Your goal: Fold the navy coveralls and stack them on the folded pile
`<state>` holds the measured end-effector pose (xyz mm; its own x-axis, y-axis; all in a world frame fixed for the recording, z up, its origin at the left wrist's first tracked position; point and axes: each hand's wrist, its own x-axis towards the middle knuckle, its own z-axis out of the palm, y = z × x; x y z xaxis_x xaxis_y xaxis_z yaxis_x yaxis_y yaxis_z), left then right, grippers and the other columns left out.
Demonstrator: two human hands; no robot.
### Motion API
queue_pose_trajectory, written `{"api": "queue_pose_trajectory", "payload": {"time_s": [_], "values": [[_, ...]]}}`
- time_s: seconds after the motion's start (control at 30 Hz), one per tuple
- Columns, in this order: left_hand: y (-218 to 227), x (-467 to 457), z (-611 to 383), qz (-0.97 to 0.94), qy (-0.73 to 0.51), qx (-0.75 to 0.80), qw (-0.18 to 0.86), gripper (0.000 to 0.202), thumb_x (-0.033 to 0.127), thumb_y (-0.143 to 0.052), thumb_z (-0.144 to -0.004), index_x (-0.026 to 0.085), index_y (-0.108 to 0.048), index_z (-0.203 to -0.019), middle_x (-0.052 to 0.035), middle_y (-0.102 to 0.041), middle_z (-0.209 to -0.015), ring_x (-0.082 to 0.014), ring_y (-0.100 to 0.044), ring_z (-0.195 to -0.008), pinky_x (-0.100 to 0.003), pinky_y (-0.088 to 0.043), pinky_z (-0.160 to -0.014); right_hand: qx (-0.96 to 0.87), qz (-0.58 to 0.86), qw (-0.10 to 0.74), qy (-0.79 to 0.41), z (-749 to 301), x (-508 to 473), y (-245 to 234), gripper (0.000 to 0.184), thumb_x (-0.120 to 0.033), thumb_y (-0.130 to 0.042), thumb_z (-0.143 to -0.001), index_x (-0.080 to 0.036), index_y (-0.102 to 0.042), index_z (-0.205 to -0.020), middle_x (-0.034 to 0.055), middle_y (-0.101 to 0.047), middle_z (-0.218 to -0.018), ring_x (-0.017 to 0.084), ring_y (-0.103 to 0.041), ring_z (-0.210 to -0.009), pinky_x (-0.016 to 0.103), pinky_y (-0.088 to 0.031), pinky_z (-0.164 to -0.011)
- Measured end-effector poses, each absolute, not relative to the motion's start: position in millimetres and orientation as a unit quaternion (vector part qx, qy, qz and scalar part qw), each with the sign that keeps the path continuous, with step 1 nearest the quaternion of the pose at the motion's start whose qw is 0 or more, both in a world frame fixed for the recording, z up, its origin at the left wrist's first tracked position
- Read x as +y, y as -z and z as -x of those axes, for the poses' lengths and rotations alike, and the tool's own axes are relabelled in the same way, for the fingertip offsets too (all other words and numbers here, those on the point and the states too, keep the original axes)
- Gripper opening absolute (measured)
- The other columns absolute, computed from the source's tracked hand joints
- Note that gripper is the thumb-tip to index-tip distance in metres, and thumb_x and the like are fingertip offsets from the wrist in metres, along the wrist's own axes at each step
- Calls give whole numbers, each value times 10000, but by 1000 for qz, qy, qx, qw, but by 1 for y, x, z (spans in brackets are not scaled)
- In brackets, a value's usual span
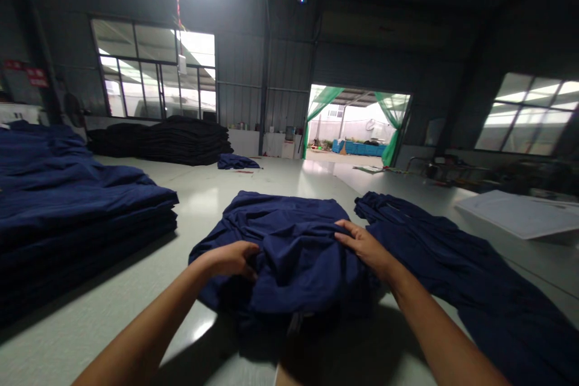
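Observation:
A navy blue garment point(298, 259) lies bunched and partly folded on the pale table in front of me, its near edge hanging toward my body. My left hand point(235, 258) grips the cloth at its left side, fingers curled into a fold. On the right side my right hand point(359, 244) pinches the fabric, thumb and fingers closing on it near the top right. What exact kind of garment it is I cannot tell. Just right of it another navy garment point(434, 253) is spread loosely, reaching toward the lower right corner.
A tall stack of folded navy garments point(90, 193) stands at the left. Farther back are a pile of black cloth point(163, 140) and a small navy piece point(237, 161). White sheets point(520, 214) lie at the right on the broad table point(199, 193). Beyond is an open doorway with green curtains point(392, 123).

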<state>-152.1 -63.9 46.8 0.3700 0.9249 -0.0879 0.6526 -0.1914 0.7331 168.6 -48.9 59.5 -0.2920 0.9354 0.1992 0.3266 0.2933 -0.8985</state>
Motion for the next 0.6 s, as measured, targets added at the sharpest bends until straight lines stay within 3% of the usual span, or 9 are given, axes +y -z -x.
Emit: {"api": "queue_pose_trajectory", "payload": {"time_s": [0.07, 0.17, 0.23, 0.3, 0.4, 0.47, 0.5, 0.6], "values": [[-47, -58, 150, -674, -296, 567, 371, 439, 355, -644, -604, 207, -530, -1001, -39, -608, -933, -207, -561, -867, -308, -454, -728, -687, 531, 399, -294, -169, -38, -51, 314, -413, -491, -765, -189, -535, -982, 37, -630, -888, 193, -587, -856, 318, -437, -800], [-49, -52, 150, -553, -406, 632, 361, 536, 497, -505, -712, 173, -427, -1132, -89, -572, -967, -218, -560, -833, -291, -467, -592, -663, 667, 323, -107, -171, -29, -38, 249, -273, -448, -794, -150, -530, -995, 92, -610, -906, 207, -569, -898, 311, -400, -813], [-49, -54, 151, -548, -394, 638, 370, 664, 570, -506, -693, 172, -370, -1208, -130, -533, -1065, -242, -552, -876, -291, -469, -569, -674, 690, 262, -39, -170, -32, -39, 229, -285, -448, -805, -139, -531, -961, 124, -587, -955, 211, -548, -918, 306, -383, -811], [-47, -59, 148, -597, -342, 617, 382, 814, 589, -566, -638, 184, -300, -1292, -157, -491, -1143, -273, -541, -933, -322, -480, -617, -712, 668, 212, -43, -163, -46, -46, 249, -379, -476, -795, -160, -530, -901, 105, -583, -928, 200, -544, -866, 291, -386, -762], [-43, -67, 137, -693, -271, 573, 344, 1066, 475, -722, -496, 236, -176, -1381, -147, -412, -1237, -317, -455, -1098, -395, -444, -818, -778, 607, 127, -101, -142, -73, -58, 409, -477, -608, -669, -205, -513, -960, 57, -581, -917, 198, -539, -840, 275, -381, -703], [-42, -70, 129, -725, -261, 569, 288, 1098, 362, -747, -461, 257, -167, -1388, -120, -387, -1250, -311, -393, -1168, -409, -378, -926, -790, 603, 81, -79, -125, -87, -60, 548, -464, -681, -586, -222, -492, -1041, 65, -561, -999, 239, -524, -921, 297, -375, -730], [-43, -71, 127, -732, -261, 574, 258, 1059, 311, -730, -479, 252, -183, -1384, -113, -388, -1240, -299, -392, -1172, -399, -360, -947, -785, 613, 68, -56, -118, -90, -59, 530, -432, -672, -608, -220, -486, -1057, 73, -554, -1024, 253, -518, -949, 307, -373, -740], [-48, -74, 130, -743, -219, 611, 165, 923, 162, -620, -543, 252, -227, -1374, -116, -409, -1200, -275, -505, -1047, -372, -407, -876, -743, 665, 72, 0, -112, -87, -60, 248, -215, -471, -781, -190, -487, -1027, 89, -573, -998, 223, -552, -906, 299, -371, -714]]}}
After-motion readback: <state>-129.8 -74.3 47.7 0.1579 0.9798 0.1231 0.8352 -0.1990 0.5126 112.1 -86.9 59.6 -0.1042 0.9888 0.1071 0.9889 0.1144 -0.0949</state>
